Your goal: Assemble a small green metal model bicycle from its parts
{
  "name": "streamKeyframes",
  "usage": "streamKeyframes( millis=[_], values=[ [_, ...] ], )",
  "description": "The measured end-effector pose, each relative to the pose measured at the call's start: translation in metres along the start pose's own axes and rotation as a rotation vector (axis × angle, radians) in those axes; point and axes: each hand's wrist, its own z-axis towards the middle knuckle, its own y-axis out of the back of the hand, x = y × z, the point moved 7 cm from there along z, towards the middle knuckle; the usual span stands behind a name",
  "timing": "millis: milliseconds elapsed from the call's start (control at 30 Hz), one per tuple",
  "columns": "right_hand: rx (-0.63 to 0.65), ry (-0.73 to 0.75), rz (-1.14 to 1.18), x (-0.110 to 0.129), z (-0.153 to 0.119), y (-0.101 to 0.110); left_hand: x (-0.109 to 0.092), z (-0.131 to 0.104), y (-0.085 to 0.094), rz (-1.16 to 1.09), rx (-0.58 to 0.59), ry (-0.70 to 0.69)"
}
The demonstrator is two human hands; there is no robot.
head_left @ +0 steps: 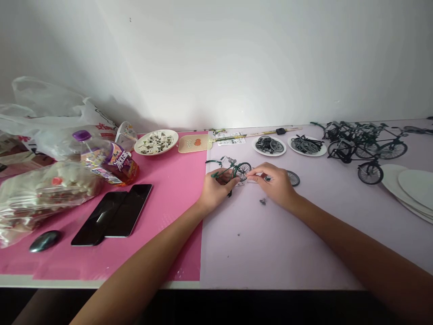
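My left hand point(218, 188) is wrapped round a small green toy bicycle point(231, 167) near the middle of the table, its spoked black wheel point(242, 171) pointing right. Close to that wheel, my right hand point(272, 180) has its thumb and forefinger pinched together; what they hold is too small to make out. Another spoked wheel point(293, 178) lies just beyond my right hand, partly hidden by it. A small grey part point(263, 201) rests on the pale table surface point(287, 253) below my right hand.
Plates of black wheels point(269, 146) and black parts point(306, 145) stand at the back. Several toy bicycles point(368, 149) and stacked white plates point(417, 189) are at right. A plate of pale pieces point(156, 143), a bottle point(108, 160), phones point(126, 212), a mouse point(45, 240) and bags point(43, 189) are left.
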Motion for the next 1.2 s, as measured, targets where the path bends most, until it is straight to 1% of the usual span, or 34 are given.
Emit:
streamKeyframes(
  millis=[200,567,800,967,1067,1133,1200],
  values=[
    [-0.015,0.035,-0.035,0.002,0.001,0.0,-0.003,-0.001,0.0,0.021,-0.009,-0.023],
    [-0.022,0.054,-0.105,0.004,0.0,-0.001,-0.01,-0.003,-0.001,0.048,-0.023,-0.066],
    [0.012,-0.019,-0.142,0.004,0.001,-0.003,-0.013,-0.006,-0.003,0.096,-0.024,-0.138],
    [0.104,-0.121,-0.159,0.002,0.001,-0.006,-0.011,-0.006,-0.003,0.113,-0.016,-0.135],
    [0.143,-0.178,-0.116,-0.001,0.0,-0.007,-0.01,-0.006,-0.003,0.118,-0.015,-0.125],
    [0.109,-0.213,-0.097,-0.006,0.0,-0.005,-0.009,-0.005,-0.003,0.118,-0.013,-0.118],
    [0.03,-0.24,-0.093,-0.011,0.0,0.001,-0.009,-0.005,-0.003,0.119,-0.011,-0.111]
  ],
)
